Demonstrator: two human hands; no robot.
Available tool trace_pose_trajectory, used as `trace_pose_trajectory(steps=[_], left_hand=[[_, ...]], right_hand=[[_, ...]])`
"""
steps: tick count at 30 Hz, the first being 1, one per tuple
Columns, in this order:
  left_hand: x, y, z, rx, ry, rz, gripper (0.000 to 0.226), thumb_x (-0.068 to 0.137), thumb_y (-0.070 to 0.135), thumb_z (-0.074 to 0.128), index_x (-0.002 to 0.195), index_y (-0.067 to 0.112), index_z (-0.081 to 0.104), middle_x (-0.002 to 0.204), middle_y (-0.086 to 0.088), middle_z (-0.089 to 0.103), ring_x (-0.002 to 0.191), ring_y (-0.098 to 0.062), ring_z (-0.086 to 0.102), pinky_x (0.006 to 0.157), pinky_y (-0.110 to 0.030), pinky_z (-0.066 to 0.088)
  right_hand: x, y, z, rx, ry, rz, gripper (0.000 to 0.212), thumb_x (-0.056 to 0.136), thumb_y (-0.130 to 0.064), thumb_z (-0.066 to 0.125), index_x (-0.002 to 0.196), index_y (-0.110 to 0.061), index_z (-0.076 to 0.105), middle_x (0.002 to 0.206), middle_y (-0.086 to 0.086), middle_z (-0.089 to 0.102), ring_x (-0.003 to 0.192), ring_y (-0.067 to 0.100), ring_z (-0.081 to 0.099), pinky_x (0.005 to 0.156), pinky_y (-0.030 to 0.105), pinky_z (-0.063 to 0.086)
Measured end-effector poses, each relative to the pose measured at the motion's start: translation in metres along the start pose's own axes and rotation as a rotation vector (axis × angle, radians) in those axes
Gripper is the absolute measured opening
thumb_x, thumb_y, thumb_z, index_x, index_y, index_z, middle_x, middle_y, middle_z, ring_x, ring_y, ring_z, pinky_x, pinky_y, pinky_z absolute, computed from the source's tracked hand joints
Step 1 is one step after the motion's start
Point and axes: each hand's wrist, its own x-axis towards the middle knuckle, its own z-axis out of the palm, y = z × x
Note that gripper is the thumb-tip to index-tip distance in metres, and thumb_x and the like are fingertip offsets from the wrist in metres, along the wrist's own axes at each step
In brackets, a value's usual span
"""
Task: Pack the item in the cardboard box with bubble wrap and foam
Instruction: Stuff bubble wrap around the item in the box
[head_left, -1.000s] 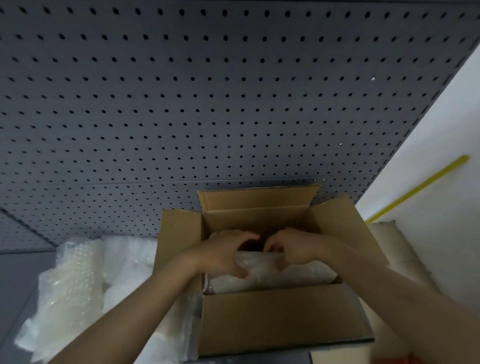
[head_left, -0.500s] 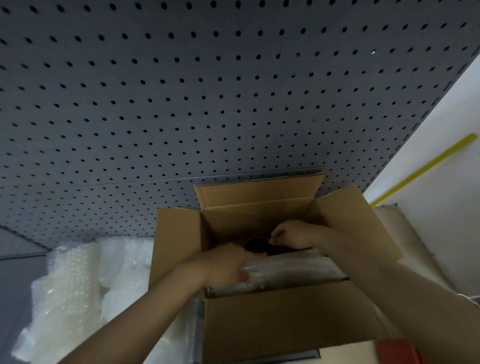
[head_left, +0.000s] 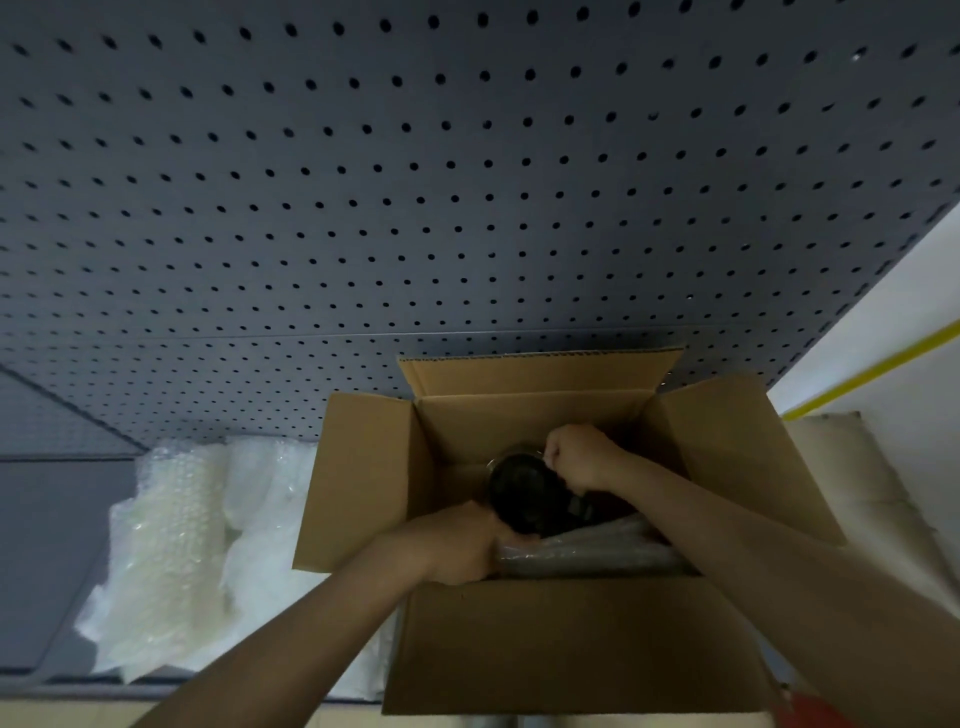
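On the left we see loose bubble wrap (head_left: 171, 551) lying on the desk (head_left: 47, 561) beside the open cardboard box (head_left: 566, 644). Inside it, our left hand (head_left: 457, 545) presses the plastic wrap, its grip hidden, while our right hand (head_left: 582, 457) pinches closed at the dark round item (head_left: 524, 493).

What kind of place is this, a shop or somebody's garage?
Most likely a packing bench in a workshop or stockroom. A grey pegboard backs the bench, loose bubble wrap is piled beside an open cardboard box, and two hands are settling a dark item inside it.
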Motion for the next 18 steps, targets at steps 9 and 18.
trace_pose_trajectory(steps=[9, 18], left_hand=[[-0.012, -0.006, -0.013, 0.022, 0.083, -0.014, 0.038, 0.094, 0.030, 0.056, 0.132, 0.034, 0.055, 0.136, 0.004, 0.050, 0.123, -0.013, 0.049, 0.103, -0.029, 0.041], [0.006, -0.006, -0.006, 0.056, -0.115, -0.118, 0.036, 0.100, 0.036, 0.041, 0.124, 0.022, 0.063, 0.131, 0.000, 0.062, 0.116, -0.018, 0.057, 0.101, -0.033, 0.043]], right_hand=[[-0.015, 0.003, -0.009, -0.139, -0.054, -0.003, 0.035, 0.096, -0.032, 0.051, 0.121, -0.010, 0.059, 0.120, 0.008, 0.063, 0.107, 0.024, 0.060, 0.095, 0.037, 0.050], [-0.066, -0.001, 0.001, -0.546, -0.258, -0.037, 0.024, 0.092, -0.021, 0.055, 0.112, -0.007, 0.059, 0.072, 0.001, 0.042, 0.073, 0.019, 0.049, 0.063, 0.030, 0.041]])
